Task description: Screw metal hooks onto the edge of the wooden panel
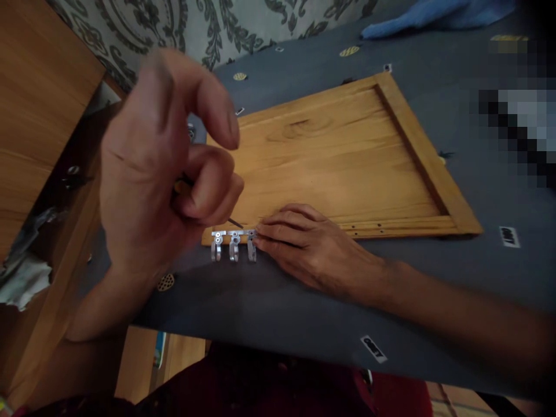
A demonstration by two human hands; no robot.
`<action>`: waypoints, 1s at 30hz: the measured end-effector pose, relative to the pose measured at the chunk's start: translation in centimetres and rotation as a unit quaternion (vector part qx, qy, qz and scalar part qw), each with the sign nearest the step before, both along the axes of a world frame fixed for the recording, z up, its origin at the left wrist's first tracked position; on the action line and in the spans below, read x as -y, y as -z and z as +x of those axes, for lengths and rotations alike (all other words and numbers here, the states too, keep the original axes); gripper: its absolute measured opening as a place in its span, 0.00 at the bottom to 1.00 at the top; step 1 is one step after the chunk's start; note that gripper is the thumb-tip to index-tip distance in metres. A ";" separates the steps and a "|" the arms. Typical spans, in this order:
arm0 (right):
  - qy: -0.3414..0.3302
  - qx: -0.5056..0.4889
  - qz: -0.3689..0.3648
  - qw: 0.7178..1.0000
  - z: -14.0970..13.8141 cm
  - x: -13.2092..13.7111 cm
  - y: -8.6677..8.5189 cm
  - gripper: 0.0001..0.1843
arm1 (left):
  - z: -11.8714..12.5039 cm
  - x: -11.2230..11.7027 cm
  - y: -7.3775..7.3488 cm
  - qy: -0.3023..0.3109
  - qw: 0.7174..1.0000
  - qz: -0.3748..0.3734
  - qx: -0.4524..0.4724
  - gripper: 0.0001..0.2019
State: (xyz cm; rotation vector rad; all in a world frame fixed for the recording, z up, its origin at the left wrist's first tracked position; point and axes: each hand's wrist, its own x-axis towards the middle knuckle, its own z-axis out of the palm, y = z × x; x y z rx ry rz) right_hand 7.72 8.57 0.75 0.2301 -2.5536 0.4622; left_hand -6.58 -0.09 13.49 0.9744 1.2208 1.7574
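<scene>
Close to the camera, my left hand (160,150) is closed with its fingers curled around a screwdriver. A bit of the yellow and black handle shows between the fingers, and its thin dark shaft (235,223) reaches down right toward the metal hook rack (235,236). Several screw heads show on this silvery rack, and its curved hooks hang past the near edge of a wooden framed panel (321,156). My right hand (308,246) lies over that edge, its fingertips together on the rack's right end, which they hide. Whether the screwdriver tip touches a screw is hard to tell.
Under the panel lies a dark grey patterned tablecloth (269,324). A blue cloth (438,17) rests at the back right, before the patterned wall (243,29). Wooden furniture (39,75) stands at left, with a crumpled pale wrapper (28,284) beside it.
</scene>
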 end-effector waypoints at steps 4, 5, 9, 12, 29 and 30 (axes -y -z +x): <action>0.002 -0.008 0.014 1.000 0.1 0.0 0.0 0.15 | -0.5 -0.2 1.2 0.059 0.995 0.063 -0.059 0.20; 0.003 -0.009 0.016 1.000 0.1 0.0 0.1 0.15 | -0.5 -0.3 1.4 0.055 0.995 0.066 -0.057 0.20; 0.003 -0.016 0.022 1.000 0.0 0.0 0.1 0.15 | -0.5 -0.3 1.6 0.063 0.993 0.071 -0.063 0.20; 0.004 -0.028 0.025 0.999 -0.1 0.0 0.2 0.14 | -0.6 -0.2 1.8 0.074 0.992 0.075 -0.077 0.20; -0.008 0.003 -0.010 1.000 0.1 -0.2 0.1 0.13 | -6.0 -3.4 7.5 -0.082 0.996 -0.010 0.031 0.11; -0.009 0.002 -0.009 1.000 0.1 -0.2 0.1 0.13 | -6.4 -3.5 8.1 -0.075 0.997 -0.027 -0.006 0.10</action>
